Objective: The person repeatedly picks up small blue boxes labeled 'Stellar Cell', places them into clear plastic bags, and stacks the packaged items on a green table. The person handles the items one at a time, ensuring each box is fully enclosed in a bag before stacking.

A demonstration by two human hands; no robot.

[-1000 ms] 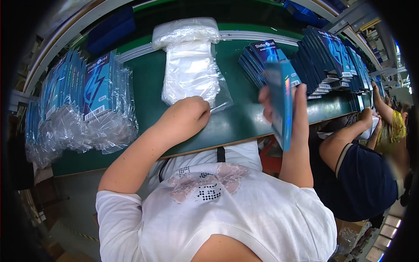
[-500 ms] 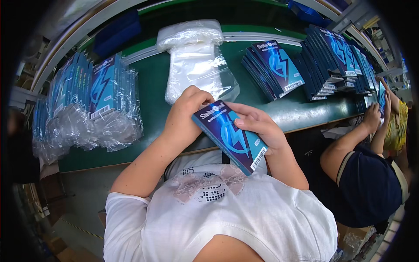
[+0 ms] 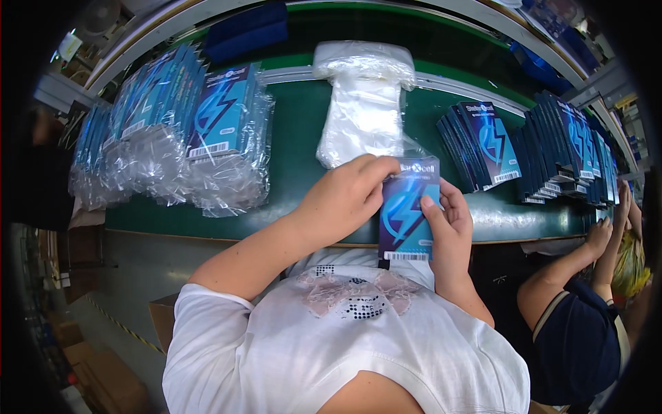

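Observation:
A flat blue and purple box [image 3: 407, 214] with a lightning-bolt design is tilted up in front of me, above the near table edge. My right hand [image 3: 449, 221] closes round its right side, thumb on the front face. My left hand [image 3: 358, 193] is curled at its upper left corner, the fingertips partly hidden there. Clear film [image 3: 415, 148] shows just above the box's top edge; whether it wraps the box I cannot tell. Behind lies a stack of clear plastic bags [image 3: 362, 110].
Bagged boxes [image 3: 221, 114] stand in rows at the left of the green table [image 3: 296, 221]. Unbagged boxes [image 3: 489, 145] lean in rows at the right. A blue bin [image 3: 247, 31] sits at the back. A co-worker's arm [image 3: 562, 276] works at the far right.
The box has turned more upright and its face now looks hazier. My left hand has shifted onto its upper left corner. The whole view has swung left.

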